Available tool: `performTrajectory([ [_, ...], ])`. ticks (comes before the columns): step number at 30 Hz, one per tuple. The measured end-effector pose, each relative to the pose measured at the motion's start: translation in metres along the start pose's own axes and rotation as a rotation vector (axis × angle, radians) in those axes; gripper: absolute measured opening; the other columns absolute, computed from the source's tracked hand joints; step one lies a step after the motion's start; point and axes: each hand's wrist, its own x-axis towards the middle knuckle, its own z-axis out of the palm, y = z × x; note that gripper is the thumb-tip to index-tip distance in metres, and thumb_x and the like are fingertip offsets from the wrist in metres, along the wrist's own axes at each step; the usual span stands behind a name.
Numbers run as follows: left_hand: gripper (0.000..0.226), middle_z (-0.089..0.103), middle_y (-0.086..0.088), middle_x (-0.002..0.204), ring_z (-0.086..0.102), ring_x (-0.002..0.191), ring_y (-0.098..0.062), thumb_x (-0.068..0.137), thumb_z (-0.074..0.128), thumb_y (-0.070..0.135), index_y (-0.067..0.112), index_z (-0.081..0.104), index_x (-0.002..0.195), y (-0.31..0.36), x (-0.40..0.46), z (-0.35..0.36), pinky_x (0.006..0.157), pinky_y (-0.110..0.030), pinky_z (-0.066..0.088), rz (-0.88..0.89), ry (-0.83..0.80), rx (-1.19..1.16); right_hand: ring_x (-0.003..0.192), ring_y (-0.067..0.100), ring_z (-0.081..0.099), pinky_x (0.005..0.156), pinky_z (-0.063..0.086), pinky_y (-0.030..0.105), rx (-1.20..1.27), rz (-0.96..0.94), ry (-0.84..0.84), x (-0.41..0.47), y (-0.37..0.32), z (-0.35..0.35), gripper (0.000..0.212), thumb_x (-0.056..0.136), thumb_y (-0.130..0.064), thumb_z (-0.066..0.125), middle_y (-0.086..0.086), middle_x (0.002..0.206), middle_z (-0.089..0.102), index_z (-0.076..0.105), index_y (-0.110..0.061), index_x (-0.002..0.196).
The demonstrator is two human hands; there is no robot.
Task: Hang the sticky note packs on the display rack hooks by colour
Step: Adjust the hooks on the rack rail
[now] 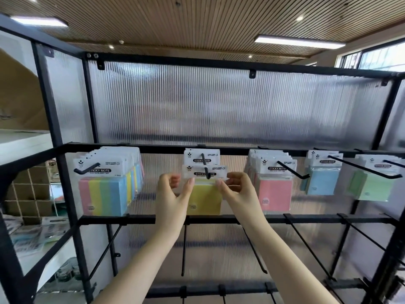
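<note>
A yellow sticky note pack (205,199) hangs at the tip of the middle hook (206,166) on the black display rack (153,148). My left hand (173,197) pinches the pack's left top corner. My right hand (235,190) pinches its right top corner. Another pack with a white header card (201,156) sits further back on the same hook. To the left hang several multicolour packs (104,195). Pink packs (275,197), blue packs (321,181) and green packs (372,186) hang on hooks to the right.
A lower rail (219,220) carries several bare hooks pointing toward me. Ribbed translucent panels back the rack. At the far left stand a white shelf (19,141), cardboard boxes and papers. Windows show at the upper right.
</note>
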Motion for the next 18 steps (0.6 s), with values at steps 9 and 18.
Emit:
performTrajectory([
  [9,0.034,0.057,-0.006,0.106,0.055,0.102,-0.025,0.091,0.057,0.039,0.011,0.048,0.107,-0.028,0.034,0.016,0.082,-0.036,0.047,-0.174,-0.093,0.187,0.076,-0.001,0.053,0.053,0.04,0.005,-0.193,0.097,0.012,0.03,0.018,0.006,0.037,0.088,-0.034,0.065,0.004,0.104,0.058,0.049,-0.012,0.113],
  [18,0.041,0.056,0.004,0.092,0.053,0.08,-0.011,0.097,0.041,0.045,0.009,0.05,0.113,-0.039,0.027,0.018,0.057,-0.019,0.038,-0.293,-0.273,0.296,0.087,0.011,0.053,0.065,0.038,0.02,-0.303,0.208,-0.047,0.03,0.036,0.013,0.035,0.091,-0.039,0.06,0.0,0.102,0.057,0.05,-0.011,0.112],
])
